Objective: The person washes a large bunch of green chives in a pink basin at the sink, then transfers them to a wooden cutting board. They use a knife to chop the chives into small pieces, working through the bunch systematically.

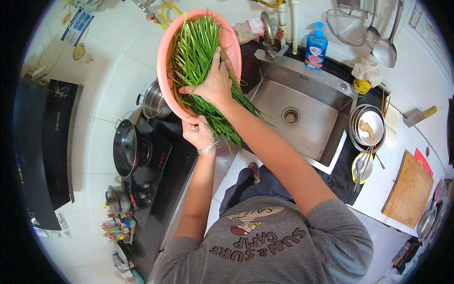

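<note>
1. Here, the left hand [198,132] gripped the lower rim of a pink plastic basin [165,61], fingers curled over its edge, holding it tilted up above the near corner of the steel sink [307,118].
2. The right hand [213,83] lay flat and spread on a bundle of long green chives [194,52], pressing them against the inside of the basin rather than clenching them.
3. The chive tips spilled past the basin's lower edge and hung over the sink's left side, just beside the left wrist, which bore a thin bangle [208,148].
4. Behind the sink stood a blue soap bottle [316,47] near the tap [268,35].
5. To the right, stacked bowls [369,127] sat on the dark counter, with a wooden cutting board [409,191] further along.
6. To the left, a lidded black pot [125,147] rested on the cooktop, and a steel pot [155,100] stood just beneath the basin.
</note>
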{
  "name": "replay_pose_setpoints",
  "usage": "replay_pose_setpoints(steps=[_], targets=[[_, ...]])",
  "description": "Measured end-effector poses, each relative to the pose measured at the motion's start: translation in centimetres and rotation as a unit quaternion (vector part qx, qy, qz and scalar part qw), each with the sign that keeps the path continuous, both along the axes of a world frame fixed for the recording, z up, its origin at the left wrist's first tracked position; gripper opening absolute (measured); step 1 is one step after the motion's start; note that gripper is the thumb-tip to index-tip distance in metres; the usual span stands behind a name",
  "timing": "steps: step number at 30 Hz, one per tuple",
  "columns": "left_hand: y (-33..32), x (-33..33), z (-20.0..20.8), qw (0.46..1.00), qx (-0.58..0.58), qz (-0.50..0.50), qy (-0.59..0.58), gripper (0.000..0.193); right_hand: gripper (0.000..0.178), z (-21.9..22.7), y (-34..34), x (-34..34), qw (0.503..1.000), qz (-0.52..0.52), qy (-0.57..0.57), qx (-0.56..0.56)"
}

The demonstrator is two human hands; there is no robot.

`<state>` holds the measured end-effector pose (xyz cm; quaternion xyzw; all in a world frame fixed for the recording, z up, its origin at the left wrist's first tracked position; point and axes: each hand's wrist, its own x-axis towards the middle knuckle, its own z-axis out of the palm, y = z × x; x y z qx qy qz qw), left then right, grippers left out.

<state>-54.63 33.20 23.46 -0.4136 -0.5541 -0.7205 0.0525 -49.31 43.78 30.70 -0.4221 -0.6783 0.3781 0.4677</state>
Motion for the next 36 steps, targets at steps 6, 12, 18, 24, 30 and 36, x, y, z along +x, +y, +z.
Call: replay_pose_setpoints(steps=[6,12,18,24,30,36], targets=[[0.3,0.8,0.7,0.999,0.030,-0.004,0.021,0.015,0.148,0.6,-0.4,1.1,1.000,-0.003,0.019,-0.005],[0.2,1.0,0.4,1.000,-0.016,0.001,0.025,0.015,0.147,0.8,-0.7,2.4,0.999,-0.020,0.035,-0.007],[0.1,2.5,1.3,0.998,-0.009,-0.006,0.054,0.020,0.147,0.8,-0.7,3.6,0.997,-0.054,0.049,0.005],[0.1,2.7,1.0,0.998,-0.010,-0.015,0.054,0.019,0.148,0.9,-1.1,4.6,0.995,-0.073,0.064,0.025],[-0.3,3.3,1.2,0.997,-0.035,-0.016,0.063,0.021,0.147,0.8,-1.4,5.3,0.988,-0.101,0.100,0.054],[-0.5,4.9,2.5,0.994,0.032,-0.046,0.096,0.021,0.145,0.6,-1.7,5.9,0.979,-0.100,0.161,0.075]])
